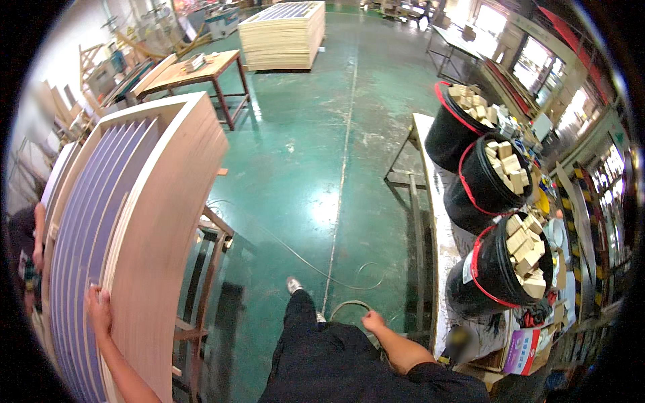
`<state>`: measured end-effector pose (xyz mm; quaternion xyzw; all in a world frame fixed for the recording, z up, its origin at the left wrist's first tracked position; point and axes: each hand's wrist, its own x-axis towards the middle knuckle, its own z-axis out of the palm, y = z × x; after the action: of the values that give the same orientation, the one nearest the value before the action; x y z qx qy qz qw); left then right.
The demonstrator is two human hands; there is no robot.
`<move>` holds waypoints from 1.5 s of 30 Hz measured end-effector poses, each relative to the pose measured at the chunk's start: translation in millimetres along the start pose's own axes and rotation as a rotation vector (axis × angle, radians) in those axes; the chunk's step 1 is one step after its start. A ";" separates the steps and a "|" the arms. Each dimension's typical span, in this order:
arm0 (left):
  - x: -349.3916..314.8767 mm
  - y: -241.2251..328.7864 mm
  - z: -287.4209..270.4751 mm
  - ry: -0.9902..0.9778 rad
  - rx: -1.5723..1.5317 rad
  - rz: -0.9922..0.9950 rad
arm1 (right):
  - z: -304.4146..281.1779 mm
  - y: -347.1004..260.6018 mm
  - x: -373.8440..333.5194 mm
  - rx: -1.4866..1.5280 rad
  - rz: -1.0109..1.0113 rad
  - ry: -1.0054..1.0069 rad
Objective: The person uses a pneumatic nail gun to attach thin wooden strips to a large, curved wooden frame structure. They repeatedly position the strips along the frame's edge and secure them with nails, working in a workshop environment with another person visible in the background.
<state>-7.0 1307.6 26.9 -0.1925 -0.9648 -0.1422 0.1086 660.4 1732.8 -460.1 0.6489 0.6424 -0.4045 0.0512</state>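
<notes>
My left hand [100, 310] is at the left, closed at the edge of a stack of pale wooden frames [171, 195] with purplish slats [94, 181]. A small light spot shows at its fingertips; I cannot make out what it is. In front of my body, my right hand [373, 321] is closed on a thin pale hose [351, 303], which loops beside it above the green floor. The rest of that hose runs out of sight behind my arm and clothes.
On a long bench [440, 269] at the right stand three black buckets [463, 285] of wood blocks. A wooden table [195, 70] and a tall panel stack [282, 37] stand farther off. A thin cable [302, 258] lies on the floor. Another person's arm [38, 235] shows far left.
</notes>
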 end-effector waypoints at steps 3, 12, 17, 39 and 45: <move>4.8 -12.3 13.6 0.078 0.063 0.060 | 12.4 -57.9 26.2 -0.175 -0.118 -0.246; -3.5 2.0 5.3 0.044 0.086 0.036 | -2.5 -119.7 49.3 -0.009 -0.370 -0.285; -2.2 -4.2 5.4 0.055 0.055 0.029 | 10.3 -31.5 65.2 -0.108 -0.102 -0.285; -6.3 20.9 -6.9 -0.075 0.021 -0.044 | -8.0 -27.1 31.8 0.157 0.069 -0.392; -12.9 7.2 -7.4 -0.044 0.020 -0.054 | -11.4 -38.0 18.0 -0.068 0.009 -0.432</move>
<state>8.6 1307.2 32.1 -0.1685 -0.9732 -0.1310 0.0852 629.6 1760.2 -445.9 0.5480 0.6267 -0.5122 0.2112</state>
